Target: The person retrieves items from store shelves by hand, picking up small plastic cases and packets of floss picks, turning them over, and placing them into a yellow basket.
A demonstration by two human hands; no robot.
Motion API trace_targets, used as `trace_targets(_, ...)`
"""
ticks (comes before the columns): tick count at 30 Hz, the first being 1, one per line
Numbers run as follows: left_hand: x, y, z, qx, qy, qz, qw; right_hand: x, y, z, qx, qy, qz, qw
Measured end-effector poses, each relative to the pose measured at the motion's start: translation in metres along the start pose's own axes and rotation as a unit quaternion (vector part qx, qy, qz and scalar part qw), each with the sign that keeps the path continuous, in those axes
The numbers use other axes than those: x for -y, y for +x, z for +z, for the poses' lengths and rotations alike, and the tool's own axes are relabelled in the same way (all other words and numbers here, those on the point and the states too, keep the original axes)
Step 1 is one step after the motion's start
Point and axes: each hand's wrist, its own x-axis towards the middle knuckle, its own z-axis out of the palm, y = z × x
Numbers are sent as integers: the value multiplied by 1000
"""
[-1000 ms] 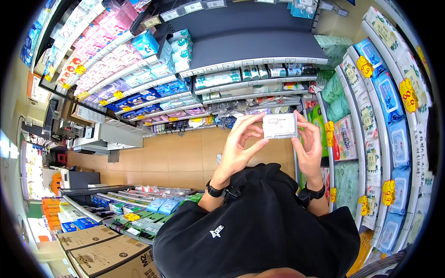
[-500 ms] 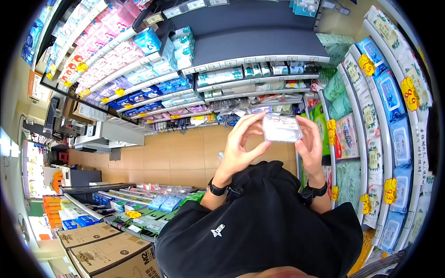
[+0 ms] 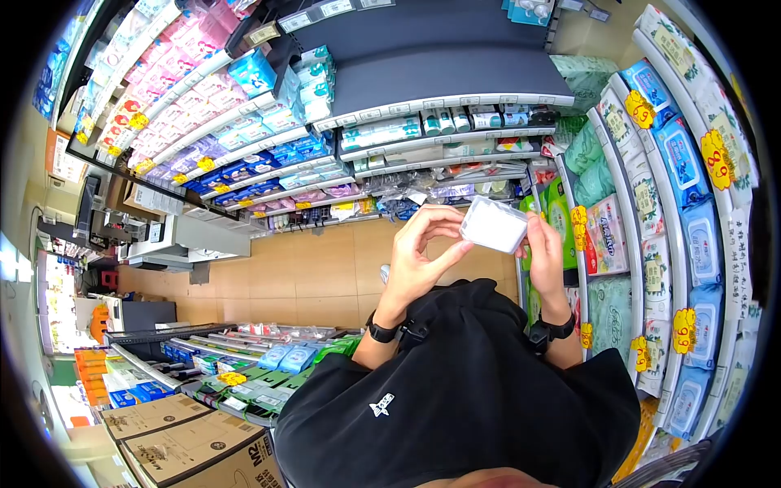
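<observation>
Between my two hands, in front of my chest, is a small clear plastic box (image 3: 495, 225) with white contents. It is tilted, and a plain white face is turned up toward me. My left hand (image 3: 427, 252) pinches its left end with thumb and fingers. At its right end, my right hand (image 3: 543, 250) grips the edge, fingers partly hidden behind the box. What exactly lies inside the box I cannot make out. Dark bands circle both wrists.
Shelves of small bottles and packets (image 3: 382, 136) curve ahead of me. Wipes packs (image 3: 701, 244) and yellow price tags line the right shelf. Pink packs (image 3: 175, 65) fill the upper left. Cardboard boxes (image 3: 195, 443) stand at lower left, beside a low shelf (image 3: 260, 374). Tiled floor (image 3: 309, 268) lies between.
The box has turned in my hands: its printed label faced me before, and now a plain white face shows. It also tilts down to the right. Both hands stay on it.
</observation>
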Motion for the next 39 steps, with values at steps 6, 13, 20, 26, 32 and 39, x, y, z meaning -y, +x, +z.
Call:
trace_targets(6, -6, 5, 1, 25, -77, 53, 995, 1, -2, -3, 3, -14, 13, 1000)
trace_targets(13, -6, 7, -1, 88, 67, 107, 988, 4, -4, -13, 24, -17, 64, 998)
trace_targets(20, 1, 4, 4, -18, -3, 54, 998, 19, -7, -3, -19, 32, 7, 999)
trace_targets(26, 5, 1, 7, -59, -28, -12, 998, 13, -8, -8, 91, 17, -41, 995)
trace_targets(32, 9, -4, 8, -81, -29, -115, 990, 3, -10, -3, 60, 73, -2, 996)
trace_targets(39, -2, -11, 10, -82, -25, -165, 983, 2, -10, -4, 57, 110, 47, 991)
